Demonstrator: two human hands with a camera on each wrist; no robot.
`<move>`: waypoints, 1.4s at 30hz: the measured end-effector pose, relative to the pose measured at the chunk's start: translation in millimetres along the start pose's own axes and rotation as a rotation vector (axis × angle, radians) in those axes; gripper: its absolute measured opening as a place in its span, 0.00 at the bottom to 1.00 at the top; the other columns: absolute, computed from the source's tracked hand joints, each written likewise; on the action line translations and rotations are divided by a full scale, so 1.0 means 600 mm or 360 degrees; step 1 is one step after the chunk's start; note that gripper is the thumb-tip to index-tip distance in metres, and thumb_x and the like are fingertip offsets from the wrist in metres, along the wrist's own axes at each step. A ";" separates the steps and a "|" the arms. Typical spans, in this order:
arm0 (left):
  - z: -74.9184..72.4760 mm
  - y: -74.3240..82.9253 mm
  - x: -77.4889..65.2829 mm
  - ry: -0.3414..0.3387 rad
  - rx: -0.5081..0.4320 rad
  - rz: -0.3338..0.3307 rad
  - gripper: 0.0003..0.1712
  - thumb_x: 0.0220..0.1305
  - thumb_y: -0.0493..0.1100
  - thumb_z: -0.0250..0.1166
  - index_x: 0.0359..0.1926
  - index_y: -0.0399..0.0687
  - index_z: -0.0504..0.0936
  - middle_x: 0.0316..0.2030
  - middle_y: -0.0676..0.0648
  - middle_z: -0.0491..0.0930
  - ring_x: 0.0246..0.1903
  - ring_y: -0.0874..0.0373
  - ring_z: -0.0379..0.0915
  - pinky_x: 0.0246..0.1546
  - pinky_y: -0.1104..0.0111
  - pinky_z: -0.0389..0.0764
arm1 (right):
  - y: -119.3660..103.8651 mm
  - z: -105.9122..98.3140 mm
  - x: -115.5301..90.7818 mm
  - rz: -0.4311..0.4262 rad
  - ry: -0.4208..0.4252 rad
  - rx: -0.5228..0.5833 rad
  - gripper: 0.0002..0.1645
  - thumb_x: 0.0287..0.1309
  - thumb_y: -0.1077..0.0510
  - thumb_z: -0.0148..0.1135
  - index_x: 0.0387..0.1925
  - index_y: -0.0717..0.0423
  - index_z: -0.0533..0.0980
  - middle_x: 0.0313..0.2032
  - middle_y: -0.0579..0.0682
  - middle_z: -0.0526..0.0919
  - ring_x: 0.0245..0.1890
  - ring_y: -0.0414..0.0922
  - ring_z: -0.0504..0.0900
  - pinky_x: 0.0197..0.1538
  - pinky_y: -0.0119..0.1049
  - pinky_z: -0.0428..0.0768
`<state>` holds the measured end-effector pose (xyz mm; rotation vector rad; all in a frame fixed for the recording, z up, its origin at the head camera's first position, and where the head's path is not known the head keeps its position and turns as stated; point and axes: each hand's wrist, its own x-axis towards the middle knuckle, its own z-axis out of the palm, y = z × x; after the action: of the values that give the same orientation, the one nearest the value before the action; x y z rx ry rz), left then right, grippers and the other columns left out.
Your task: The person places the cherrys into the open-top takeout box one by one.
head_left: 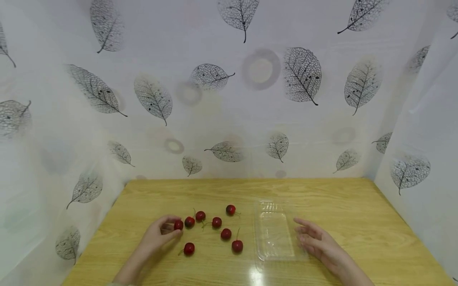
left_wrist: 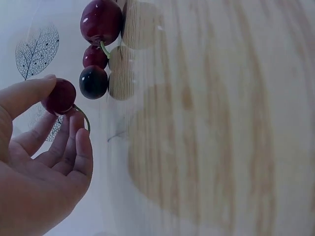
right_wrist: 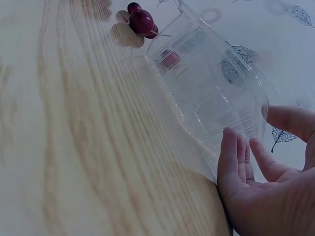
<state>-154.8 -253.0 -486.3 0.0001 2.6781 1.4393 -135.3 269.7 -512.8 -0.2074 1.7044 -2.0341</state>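
Note:
My left hand (head_left: 159, 234) pinches a dark red cherry (left_wrist: 60, 97) between thumb and fingers; its green stem hangs down in the left wrist view. Just right of it in the head view lie two cherries, a darker one (head_left: 189, 222) and a redder one (head_left: 200, 216). Farther right, a clear plastic box (head_left: 274, 260) rests on the table, its open side up. At the box's right side is my right hand (head_left: 318, 244), fingers loosely bent and holding nothing. In the right wrist view its thumb and fingertips are at the box's edge; whether they touch it I cannot tell.
Several more cherries with stems are scattered between the left hand and the box, one (head_left: 189, 249) nearer the front and another (head_left: 230, 209) farther back. The wood-grain table (head_left: 200, 190) is enclosed by white leaf-print sheets (head_left: 222, 119) at the back and both sides.

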 end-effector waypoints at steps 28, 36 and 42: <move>0.049 0.073 0.019 -0.0124 -0.0133 0.0244 0.24 0.61 0.34 0.76 0.58 0.36 0.83 0.53 0.36 0.86 0.43 0.59 0.81 0.45 0.74 0.84 | 0.006 0.000 -0.001 -0.0006 -0.0009 0.0021 0.30 0.79 0.64 0.51 0.60 0.20 0.76 0.59 0.37 0.73 0.59 0.30 0.78 0.63 0.28 0.82; 0.074 0.093 0.028 -0.0167 -0.0132 0.0288 0.24 0.61 0.34 0.76 0.58 0.36 0.83 0.53 0.36 0.86 0.45 0.55 0.82 0.46 0.76 0.82 | 0.007 0.000 0.000 0.0035 -0.0008 0.0035 0.28 0.80 0.63 0.51 0.61 0.21 0.75 0.60 0.32 0.73 0.60 0.28 0.77 0.64 0.27 0.81; 0.096 0.103 0.037 -0.0223 -0.0167 0.0338 0.22 0.62 0.35 0.75 0.57 0.37 0.83 0.53 0.37 0.85 0.46 0.55 0.82 0.47 0.76 0.83 | 0.007 0.000 0.000 0.0054 0.0001 0.0029 0.27 0.80 0.62 0.51 0.61 0.22 0.75 0.60 0.32 0.74 0.60 0.28 0.77 0.63 0.27 0.81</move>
<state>-174.4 -169.8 -468.6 0.3733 2.5497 1.5718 -134.2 269.0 -517.0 -0.1708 1.6782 -2.0246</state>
